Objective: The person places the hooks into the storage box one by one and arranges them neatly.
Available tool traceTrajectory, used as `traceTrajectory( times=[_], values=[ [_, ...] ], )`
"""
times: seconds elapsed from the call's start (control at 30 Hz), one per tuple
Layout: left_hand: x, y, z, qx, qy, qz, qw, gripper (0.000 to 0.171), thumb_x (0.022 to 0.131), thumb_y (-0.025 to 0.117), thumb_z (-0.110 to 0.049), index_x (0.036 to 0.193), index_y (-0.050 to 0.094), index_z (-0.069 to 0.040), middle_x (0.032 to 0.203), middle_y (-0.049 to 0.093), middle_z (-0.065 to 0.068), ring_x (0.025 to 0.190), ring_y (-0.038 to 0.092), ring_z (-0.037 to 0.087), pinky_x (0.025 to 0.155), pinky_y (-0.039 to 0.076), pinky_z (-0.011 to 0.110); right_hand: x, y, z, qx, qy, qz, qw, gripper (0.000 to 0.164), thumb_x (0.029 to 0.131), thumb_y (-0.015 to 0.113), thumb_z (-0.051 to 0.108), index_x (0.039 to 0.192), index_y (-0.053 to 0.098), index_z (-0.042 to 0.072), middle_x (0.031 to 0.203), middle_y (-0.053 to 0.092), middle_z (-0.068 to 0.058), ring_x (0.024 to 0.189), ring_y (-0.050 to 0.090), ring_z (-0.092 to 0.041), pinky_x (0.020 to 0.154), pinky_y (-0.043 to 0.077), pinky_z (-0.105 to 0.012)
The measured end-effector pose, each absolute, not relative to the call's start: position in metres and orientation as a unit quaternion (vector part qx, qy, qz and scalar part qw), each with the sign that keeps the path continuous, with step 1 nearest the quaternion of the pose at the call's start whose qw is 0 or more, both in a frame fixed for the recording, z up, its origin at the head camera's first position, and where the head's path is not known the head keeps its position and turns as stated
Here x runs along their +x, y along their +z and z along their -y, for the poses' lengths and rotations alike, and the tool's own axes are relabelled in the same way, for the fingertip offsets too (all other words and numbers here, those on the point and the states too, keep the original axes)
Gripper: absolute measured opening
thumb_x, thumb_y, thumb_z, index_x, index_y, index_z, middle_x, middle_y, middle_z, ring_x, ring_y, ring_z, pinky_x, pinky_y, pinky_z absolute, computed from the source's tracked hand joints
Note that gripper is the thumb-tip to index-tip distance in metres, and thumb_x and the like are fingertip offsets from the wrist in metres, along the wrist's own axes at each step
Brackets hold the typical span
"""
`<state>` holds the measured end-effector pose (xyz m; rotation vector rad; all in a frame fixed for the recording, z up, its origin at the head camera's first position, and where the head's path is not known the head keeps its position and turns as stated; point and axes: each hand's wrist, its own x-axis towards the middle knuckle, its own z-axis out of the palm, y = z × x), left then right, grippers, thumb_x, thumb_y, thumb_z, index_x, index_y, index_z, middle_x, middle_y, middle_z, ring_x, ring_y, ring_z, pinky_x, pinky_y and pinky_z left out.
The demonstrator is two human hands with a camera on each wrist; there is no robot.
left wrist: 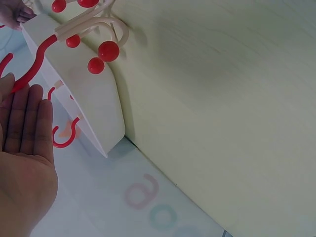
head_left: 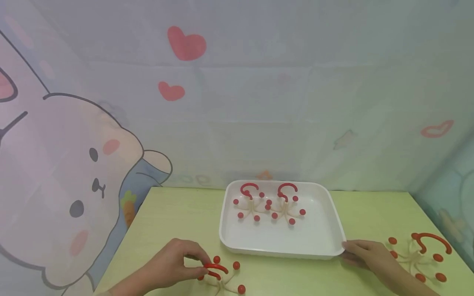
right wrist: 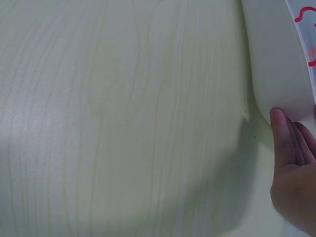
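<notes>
My left hand (head_left: 177, 263) pinches the red hook (head_left: 218, 268) of a cream multi-armed hanging hook with red ball tips, over the table's near edge. The left wrist view shows its cream arms (left wrist: 116, 29) curving beside the tray. At the near right corner of a white tray (head_left: 281, 248), my right hand (head_left: 374, 259) holds the rim between thumb and fingers. Inside the tray lie two more such hanging hooks, one at left (head_left: 252, 209) and one in the middle (head_left: 285, 209). The right wrist view shows that hand (right wrist: 296, 168) against the tray's outer wall (right wrist: 279, 59).
Another red-tipped hanging hook (head_left: 416, 257) lies on the pale wooden table (head_left: 177, 218), right of my right hand. Behind the table hangs a cloth (head_left: 259, 102) printed with a rabbit and hearts.
</notes>
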<state>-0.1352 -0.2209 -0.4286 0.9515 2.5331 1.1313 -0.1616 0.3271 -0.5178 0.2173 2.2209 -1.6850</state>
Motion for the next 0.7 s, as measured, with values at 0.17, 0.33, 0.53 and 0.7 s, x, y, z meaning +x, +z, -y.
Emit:
traceTrajectory(
  times=[0.17,0.33,0.53,0.7],
  values=[
    [-0.137,-0.429,0.22,0.315,0.388,-0.86,0.105,0.007,0.094,0.086,-0.022,0.1,0.084,-0.022,0.095,0.079,-0.011,0.089,0.069,0.0,0.085,0.063,0.024,-0.161,-0.518,-0.328,0.073,-0.599,-0.779,0.171,0.06,0.107,0.067,0.033,0.14,0.058,-0.017,0.138,0.066,-0.029,0.113,0.076,-0.024,0.094,0.063,-0.038],
    [-0.137,-0.428,0.218,0.32,0.389,-0.859,0.095,0.008,0.093,0.086,-0.021,0.101,0.084,-0.023,0.095,0.077,-0.016,0.088,0.07,0.0,0.084,0.063,0.025,-0.16,-0.519,-0.329,0.067,-0.602,-0.776,0.173,0.061,0.108,0.067,0.033,0.14,0.057,-0.018,0.138,0.066,-0.029,0.113,0.076,-0.023,0.094,0.063,-0.037],
    [-0.137,-0.419,0.218,0.328,0.381,-0.86,0.084,0.008,0.093,0.086,-0.018,0.099,0.084,-0.022,0.094,0.078,-0.015,0.089,0.07,0.0,0.084,0.063,0.025,-0.16,-0.518,-0.328,0.069,-0.601,-0.777,0.172,0.062,0.108,0.067,0.033,0.14,0.057,-0.019,0.139,0.065,-0.03,0.113,0.076,-0.023,0.094,0.063,-0.037],
    [-0.138,-0.409,0.22,0.343,0.381,-0.857,0.056,0.009,0.093,0.085,-0.015,0.099,0.083,-0.021,0.096,0.078,-0.016,0.09,0.071,0.001,0.084,0.064,0.027,-0.161,-0.518,-0.328,0.08,-0.595,-0.78,0.173,0.061,0.107,0.068,0.034,0.14,0.059,-0.017,0.138,0.067,-0.029,0.112,0.076,-0.023,0.093,0.064,-0.038]
  ],
)
